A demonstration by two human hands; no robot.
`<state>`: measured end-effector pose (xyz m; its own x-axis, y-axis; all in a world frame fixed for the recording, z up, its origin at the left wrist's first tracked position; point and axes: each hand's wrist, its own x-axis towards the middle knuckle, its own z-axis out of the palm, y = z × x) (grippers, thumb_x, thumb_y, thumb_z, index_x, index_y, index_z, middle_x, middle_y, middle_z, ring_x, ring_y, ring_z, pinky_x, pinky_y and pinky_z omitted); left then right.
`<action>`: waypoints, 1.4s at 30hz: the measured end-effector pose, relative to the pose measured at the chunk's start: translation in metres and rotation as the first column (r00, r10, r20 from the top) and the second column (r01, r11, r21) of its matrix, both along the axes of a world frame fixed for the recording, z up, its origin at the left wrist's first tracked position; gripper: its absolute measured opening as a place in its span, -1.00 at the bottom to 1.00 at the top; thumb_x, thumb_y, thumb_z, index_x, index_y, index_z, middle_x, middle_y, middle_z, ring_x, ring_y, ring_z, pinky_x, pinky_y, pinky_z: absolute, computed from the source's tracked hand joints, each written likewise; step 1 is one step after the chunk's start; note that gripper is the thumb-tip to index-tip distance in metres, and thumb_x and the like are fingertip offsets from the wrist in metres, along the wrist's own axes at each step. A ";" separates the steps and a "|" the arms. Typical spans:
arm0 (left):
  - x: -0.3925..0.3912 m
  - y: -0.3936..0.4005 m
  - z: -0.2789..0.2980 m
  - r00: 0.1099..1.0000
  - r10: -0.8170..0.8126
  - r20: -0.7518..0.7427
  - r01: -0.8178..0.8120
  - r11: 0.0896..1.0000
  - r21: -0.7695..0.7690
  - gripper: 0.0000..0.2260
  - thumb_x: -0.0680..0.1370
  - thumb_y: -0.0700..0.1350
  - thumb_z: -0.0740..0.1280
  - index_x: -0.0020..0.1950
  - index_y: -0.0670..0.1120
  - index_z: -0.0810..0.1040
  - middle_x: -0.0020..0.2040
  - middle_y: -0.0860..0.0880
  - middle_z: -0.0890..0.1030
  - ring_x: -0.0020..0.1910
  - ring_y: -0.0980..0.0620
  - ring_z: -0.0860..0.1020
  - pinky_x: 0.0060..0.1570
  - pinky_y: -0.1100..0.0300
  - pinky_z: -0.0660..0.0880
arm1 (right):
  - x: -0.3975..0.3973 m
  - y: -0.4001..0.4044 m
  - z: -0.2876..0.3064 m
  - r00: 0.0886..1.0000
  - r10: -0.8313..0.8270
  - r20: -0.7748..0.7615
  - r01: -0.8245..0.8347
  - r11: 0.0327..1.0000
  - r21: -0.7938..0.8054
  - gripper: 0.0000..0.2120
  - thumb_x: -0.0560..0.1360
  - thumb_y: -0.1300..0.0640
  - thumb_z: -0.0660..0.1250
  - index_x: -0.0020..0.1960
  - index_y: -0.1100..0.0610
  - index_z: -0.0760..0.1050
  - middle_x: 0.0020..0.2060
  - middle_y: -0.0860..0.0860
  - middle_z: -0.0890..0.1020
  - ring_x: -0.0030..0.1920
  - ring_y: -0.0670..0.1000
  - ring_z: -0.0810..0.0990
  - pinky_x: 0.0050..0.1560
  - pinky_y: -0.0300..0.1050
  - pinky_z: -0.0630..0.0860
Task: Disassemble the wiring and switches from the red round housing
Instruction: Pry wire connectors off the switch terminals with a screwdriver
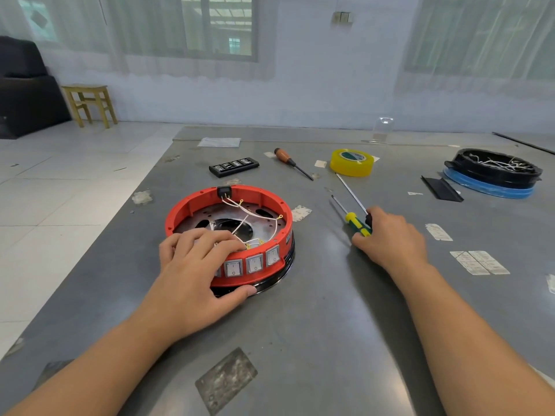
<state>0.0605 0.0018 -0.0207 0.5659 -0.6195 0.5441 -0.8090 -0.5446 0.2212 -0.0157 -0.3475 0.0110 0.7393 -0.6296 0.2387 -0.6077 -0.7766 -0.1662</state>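
The red round housing sits on a black base at the table's left middle. White wires with yellow terminals run across its inside, from a black socket on the far rim to the near rim. Several grey rocker switches line the near outer wall. My left hand grips the housing: fingers curl over the near rim onto the wires, and the thumb presses the black base. My right hand lies to the right and holds the handle of a green-yellow screwdriver. A second, longer screwdriver runs under the same hand.
On the grey metal table farther back lie a yellow tape roll, a wooden-handled screwdriver and a black bit set. At the far right are a black housing with wires on a blue ring and a black strip. The table's left edge drops to the tiled floor.
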 end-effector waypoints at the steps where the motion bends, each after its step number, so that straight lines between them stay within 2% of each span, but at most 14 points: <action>1: 0.000 0.000 0.000 1.000 0.005 0.009 -0.005 1.000 0.011 -0.44 0.45 0.41 0.32 0.33 0.12 0.57 0.34 0.16 0.54 0.41 -0.02 0.42 0.41 -0.09 0.18 | -0.001 -0.001 -0.001 1.000 0.001 0.005 -0.001 1.000 0.008 -0.72 0.47 -0.12 0.36 0.06 -0.01 0.39 -0.12 0.04 0.54 -0.18 0.17 0.48 -0.34 -0.10 0.31; 6: 0.001 -0.002 -0.002 0.999 0.030 0.044 -0.032 0.998 0.045 -0.43 0.45 0.38 0.31 0.32 0.06 0.61 0.32 0.11 0.57 0.39 -0.06 0.47 0.40 -0.14 0.21 | -0.002 0.000 -0.004 0.999 0.018 0.034 -0.020 0.998 0.058 -0.70 0.51 -0.16 0.34 0.10 0.01 0.41 -0.04 0.08 0.57 -0.13 0.18 0.48 -0.26 -0.06 0.39; 10: 0.001 -0.002 -0.006 0.997 0.028 0.076 -0.030 0.999 0.024 -0.43 0.47 0.38 0.29 0.33 0.06 0.59 0.32 0.10 0.58 0.38 -0.04 0.45 0.40 -0.09 0.17 | -0.005 0.000 -0.006 0.988 0.021 0.156 -0.037 0.994 0.100 -0.62 0.54 -0.25 0.34 0.12 0.05 0.52 -0.01 0.08 0.56 -0.09 0.16 0.46 -0.16 -0.02 0.40; 14: 0.004 -0.003 -0.009 0.994 0.025 0.105 -0.025 1.000 0.001 -0.45 0.48 0.38 0.30 0.34 0.08 0.54 0.33 0.11 0.54 0.39 0.00 0.42 0.40 -0.06 0.13 | -0.006 0.005 -0.005 0.961 0.027 0.275 -0.052 0.995 0.083 -0.68 0.59 -0.12 0.34 0.15 0.12 0.55 0.05 0.12 0.55 0.01 0.23 0.53 -0.09 0.01 0.45; 17: 0.006 -0.003 -0.010 0.990 0.034 0.137 -0.033 0.999 -0.010 -0.47 0.47 0.32 0.39 0.33 0.05 0.56 0.33 0.09 0.54 0.39 -0.03 0.43 0.40 -0.10 0.15 | -0.004 0.022 -0.002 0.894 0.084 0.440 -0.110 0.993 0.035 -0.73 0.62 -0.06 0.34 0.07 0.16 0.51 -0.07 0.08 0.55 -0.09 0.19 0.51 -0.15 -0.03 0.36; 20: 0.009 -0.002 -0.011 0.981 0.039 0.190 -0.036 0.999 -0.019 -0.49 0.50 0.30 0.34 0.32 0.01 0.60 0.32 0.06 0.56 0.37 -0.05 0.44 0.40 -0.11 0.17 | 0.002 0.050 -0.006 0.839 0.130 0.528 -0.253 0.953 0.166 -0.69 0.62 -0.13 0.30 -0.04 0.11 0.41 -0.21 0.01 0.54 -0.17 0.13 0.50 -0.21 -0.03 0.34; 24: 0.013 -0.004 -0.012 0.963 0.045 0.266 -0.041 0.999 -0.020 -0.50 0.53 0.28 0.29 0.31 -0.01 0.61 0.31 0.03 0.59 0.35 -0.07 0.47 0.41 -0.13 0.21 | 0.018 0.092 -0.018 0.867 -0.003 0.499 -0.320 0.764 0.560 -0.56 0.57 -0.37 0.19 -0.06 0.02 0.43 -0.15 0.02 0.67 -0.20 0.01 0.66 -0.05 0.07 0.61; 27: 0.019 -0.009 -0.015 0.938 0.066 0.339 -0.054 0.998 -0.045 -0.54 0.53 0.24 0.35 0.30 -0.02 0.61 0.30 0.01 0.60 0.33 -0.11 0.47 0.38 -0.16 0.25 | 0.032 0.107 -0.018 0.878 -0.111 0.465 -0.318 0.589 0.743 -0.31 0.29 -0.62 0.18 -0.02 -0.02 0.46 -0.19 -0.09 0.68 -0.22 -0.11 0.72 0.03 0.03 0.63; 29: 0.025 -0.014 -0.016 0.922 0.076 0.380 -0.052 0.996 -0.073 -0.55 0.51 0.19 0.43 0.29 -0.03 0.60 0.30 -0.02 0.61 0.32 -0.14 0.46 0.37 -0.18 0.27 | 0.041 0.110 -0.017 0.864 -0.125 0.488 -0.405 0.405 0.820 -0.23 0.17 -0.64 0.30 0.03 -0.02 0.54 -0.12 -0.09 0.72 -0.12 -0.07 0.75 0.11 0.06 0.64; 31: 0.031 -0.020 -0.015 0.906 0.080 0.416 -0.046 0.995 -0.091 -0.55 0.48 0.15 0.49 0.29 -0.04 0.60 0.29 -0.04 0.62 0.31 -0.17 0.48 0.38 -0.20 0.28 | 0.049 0.114 -0.019 0.845 -0.098 0.526 -0.490 0.253 0.834 -0.24 0.20 -0.55 0.45 0.10 0.04 0.63 -0.01 0.00 0.75 0.02 0.04 0.74 0.23 0.14 0.61; 35: 0.048 -0.029 -0.011 0.884 0.051 0.466 -0.012 0.996 -0.086 -0.53 0.41 0.04 0.64 0.26 -0.06 0.64 0.28 -0.03 0.64 0.33 -0.16 0.49 0.45 -0.29 0.30 | 0.060 0.117 -0.022 0.812 -0.137 0.568 -0.544 0.174 0.820 -0.27 0.26 -0.35 0.57 0.22 0.12 0.59 0.04 0.06 0.75 0.09 0.11 0.72 0.26 0.20 0.58; 38: 0.051 -0.035 -0.011 0.887 0.107 0.448 -0.072 0.993 -0.096 -0.53 0.38 0.01 0.67 0.23 -0.01 0.66 0.35 -0.01 0.62 0.45 -0.18 0.42 0.51 -0.34 0.22 | 0.069 0.114 -0.024 0.764 -0.177 0.621 -0.606 0.135 0.784 -0.50 0.39 -0.15 0.56 0.17 0.13 0.60 -0.02 0.09 0.75 -0.01 0.10 0.74 0.03 0.05 0.63; 40: 0.047 -0.041 -0.010 0.925 0.154 0.348 -0.113 0.984 -0.134 -0.51 0.34 0.01 0.69 0.23 0.05 0.66 0.52 -0.05 0.50 0.57 -0.25 0.27 0.55 -0.36 0.12 | 0.073 0.115 -0.025 0.745 -0.241 0.622 -0.603 0.155 0.782 -0.55 0.43 -0.12 0.54 0.16 0.15 0.59 -0.06 0.10 0.76 -0.05 0.11 0.74 -0.06 -0.01 0.61; 42: 0.041 -0.045 -0.008 0.963 0.182 0.198 -0.135 0.964 -0.228 -0.41 0.31 0.00 0.70 0.30 0.14 0.63 0.68 -0.09 0.24 0.66 -0.28 0.08 0.58 -0.37 0.04 | 0.076 0.117 -0.027 0.729 -0.293 0.618 -0.598 0.168 0.784 -0.52 0.43 -0.13 0.53 0.18 0.17 0.57 -0.06 0.11 0.75 -0.02 0.14 0.73 0.01 0.06 0.63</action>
